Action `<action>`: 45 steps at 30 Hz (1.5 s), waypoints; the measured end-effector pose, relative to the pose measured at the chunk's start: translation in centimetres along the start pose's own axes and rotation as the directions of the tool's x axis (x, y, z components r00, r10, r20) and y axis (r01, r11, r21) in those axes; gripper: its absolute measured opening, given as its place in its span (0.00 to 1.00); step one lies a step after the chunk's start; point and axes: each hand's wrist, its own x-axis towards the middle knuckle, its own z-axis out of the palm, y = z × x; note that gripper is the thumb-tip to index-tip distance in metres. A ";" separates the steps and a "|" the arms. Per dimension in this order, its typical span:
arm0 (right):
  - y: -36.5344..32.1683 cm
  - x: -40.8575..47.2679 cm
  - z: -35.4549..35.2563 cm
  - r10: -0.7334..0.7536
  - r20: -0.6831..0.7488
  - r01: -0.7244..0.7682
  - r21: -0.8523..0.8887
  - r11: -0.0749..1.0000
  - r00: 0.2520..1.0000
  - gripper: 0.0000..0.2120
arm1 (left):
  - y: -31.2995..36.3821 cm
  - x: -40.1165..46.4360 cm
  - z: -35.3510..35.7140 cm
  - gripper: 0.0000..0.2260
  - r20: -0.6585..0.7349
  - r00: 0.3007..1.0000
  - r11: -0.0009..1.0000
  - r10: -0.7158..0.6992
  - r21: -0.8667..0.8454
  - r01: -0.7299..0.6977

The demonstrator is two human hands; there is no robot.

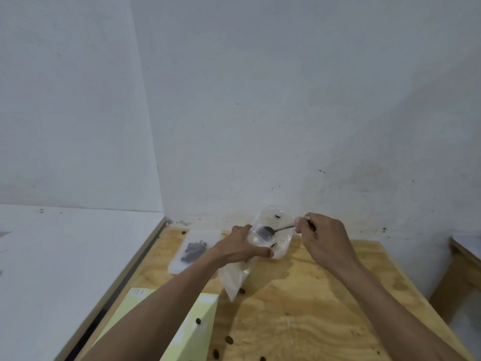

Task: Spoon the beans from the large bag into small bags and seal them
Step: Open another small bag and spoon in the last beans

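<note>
A pale wall (260, 100) fills most of the view, meeting a second wall at a corner on the left. Below it a plywood table (299, 308) runs from the near edge to the far wall, with a white surface (65, 256) alongside it on the left and part of another wooden piece (463, 269) at the far right.

At the near left of the table lies a pale yellow box or sheet (203, 321), partly hidden under the left forearm. Farther back and to the left, a small clear bag (192, 252) lies flat with a dark clump of beans inside.

Near the far middle of the table stands the large bag (273, 230), clear plastic, its mouth open upward and a few dark beans showing inside. A second small bag (234, 280) hangs down from the left hand (242, 248), its lower corner toward the table. That hand is closed around plastic at the large bag's left side; whether it pinches the small bag alone or both is hard to tell through the clear film.

The right hand (322, 238) grips the handle of a metal spoon (276, 229) between closed fingers, to the right of the large bag. The spoon's bowl reaches left over the bag's mouth and carries something dark, probably beans.

Loose beans (229, 340) lie scattered on the near part of the table, and one more sits by the far wall to the left.
</note>
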 end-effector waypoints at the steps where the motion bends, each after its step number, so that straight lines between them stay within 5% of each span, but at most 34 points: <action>1: 0.4 0.1 0.0 -0.048 -0.058 0.045 -0.060 0.997 0.997 0.17 | 0.1 0.0 -0.1 0.35 0.008 1.000 1.000 -0.010 -0.014 0.010; 5: 1.6 -0.1 0.7 -0.126 -0.173 0.077 -0.266 0.961 0.977 0.16 | 0.1 0.2 -0.3 0.26 0.039 0.999 0.997 -0.002 -0.076 0.005; 9: 2.4 -0.5 3.4 -0.144 0.004 0.131 -0.445 0.886 0.990 0.10 | 0.0 0.6 -0.2 0.22 0.020 1.000 0.983 0.007 -0.185 -0.003; 11: 2.2 -0.8 4.7 -0.068 0.095 0.106 -0.490 0.865 0.993 0.08 | 0.0 0.6 -0.4 0.19 0.002 1.000 0.976 0.007 -0.217 -0.006; 17: 1.2 -1.0 6.1 0.126 0.069 -0.069 -0.542 0.837 0.990 0.08 | 0.5 0.2 -1.4 0.18 -0.032 0.997 0.954 0.076 -0.287 -0.082; 21: 1.6 0.0 5.9 0.374 -0.032 -0.372 -0.201 0.906 0.927 0.19 | 2.8 0.2 -1.8 0.14 -0.026 0.992 0.959 0.120 -0.254 -0.123; 31: 4.3 -0.3 6.4 0.749 0.116 -0.747 0.267 0.609 0.652 0.16 | 5.6 4.0 -1.6 0.22 0.126 0.988 0.995 0.093 -0.047 -0.088; 41: 4.4 -1.5 6.7 0.662 0.114 -0.651 0.364 0.666 0.741 0.18 | 1.7 2.4 -2.5 0.38 0.093 0.995 0.990 0.033 -0.139 -0.020; 45: 3.7 -1.6 5.0 0.654 0.151 -0.644 0.433 0.630 0.741 0.15 | 1.0 1.9 -2.4 0.34 0.103 0.994 0.988 0.041 -0.152 -0.025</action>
